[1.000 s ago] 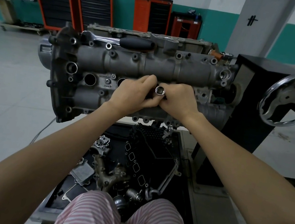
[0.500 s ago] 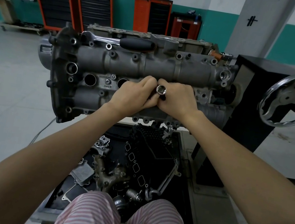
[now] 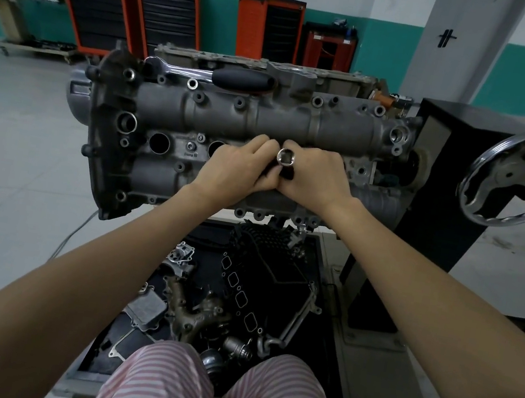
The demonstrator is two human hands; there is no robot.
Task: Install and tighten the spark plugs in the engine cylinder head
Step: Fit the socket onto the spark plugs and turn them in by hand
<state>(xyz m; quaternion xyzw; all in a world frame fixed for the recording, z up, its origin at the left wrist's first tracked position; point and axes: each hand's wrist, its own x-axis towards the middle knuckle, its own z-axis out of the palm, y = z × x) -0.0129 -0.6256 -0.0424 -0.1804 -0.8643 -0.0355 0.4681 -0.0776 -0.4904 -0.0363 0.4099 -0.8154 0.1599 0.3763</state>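
The cylinder head (image 3: pixel 267 123) sat on a stand straight ahead of the person, and everything else is placed from it. At its middle, over the row of plug wells, the left hand (image 3: pixel 235 168) and the right hand (image 3: pixel 318 177) met with knuckles touching, both grips curled together around a chrome socket (image 3: pixel 286 157) whose open square drive faced up between them; the dark shaft below it ran down toward the head, and the hands covered the well it entered, so any spark plug there could not be seen. To the left of the hands two open plug wells (image 3: pixel 159 142) showed as dark round holes in the casting, the nearer one partly covered by the left knuckles. Along the far top edge of the head lay a ratchet wrench (image 3: pixel 212 74), chrome head to the left and black handle to the right, clear of both hands. To the right of the head stood a black cabinet (image 3: pixel 448 181), and beyond that a chrome handwheel (image 3: pixel 522 176). Below the head, between it and the person's striped trousers (image 3: pixel 214 395), a tray (image 3: pixel 340 378) held loose engine parts, among them a black gasket (image 3: pixel 238 292) with a row of openings and a cast metal bracket (image 3: pixel 197 313). Behind the head, against a green and white wall, stood orange tool cabinets (image 3: pixel 125 12).
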